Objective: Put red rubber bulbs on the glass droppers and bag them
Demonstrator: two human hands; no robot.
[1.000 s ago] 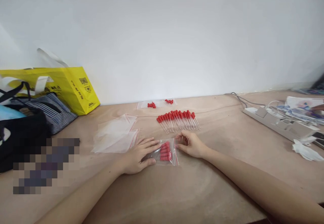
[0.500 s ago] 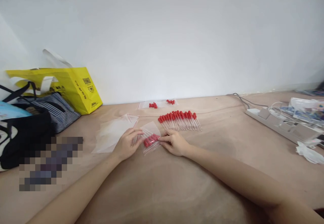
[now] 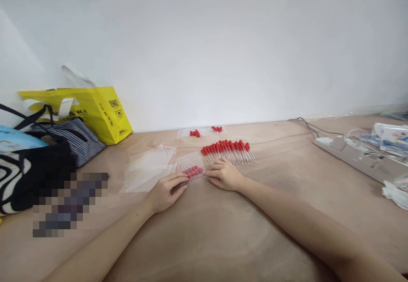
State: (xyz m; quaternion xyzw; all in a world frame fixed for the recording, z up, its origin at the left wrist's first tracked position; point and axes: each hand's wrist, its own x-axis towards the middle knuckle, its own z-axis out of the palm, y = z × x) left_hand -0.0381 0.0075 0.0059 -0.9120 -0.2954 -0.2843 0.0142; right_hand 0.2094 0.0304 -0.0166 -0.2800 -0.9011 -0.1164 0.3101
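Observation:
A small clear zip bag (image 3: 198, 158) lies between my hands, with several red-tipped white sticks (image 3: 193, 171) inside, their tips toward me. The thumb and fingers of my left hand (image 3: 165, 192) are closed on the left end of the bag's near zip edge. At the right end of that edge, my right hand (image 3: 227, 175) has its fingers pinched together on the bag's corner. Just beyond my right hand lies a row of loose red-tipped sticks (image 3: 226, 146), tips pointing to the wall. Flat clear zip bags (image 3: 140, 169) are spread out left of the filled one.
Against the wall lie more bags with red-tipped sticks (image 3: 195, 133). A yellow carrier bag (image 3: 108, 112), a striped bag (image 3: 84, 139) and a black bag (image 3: 47, 175) stand at left, near a blurred-out object (image 3: 70, 205). On the right are a power strip (image 3: 347, 156) with cables and a crumpled white tissue (image 3: 395, 193).
My left hand has moved from the bag's left side down to its near zip edge. My right hand has shifted off the red tips to the right corner. The view has shifted slightly.

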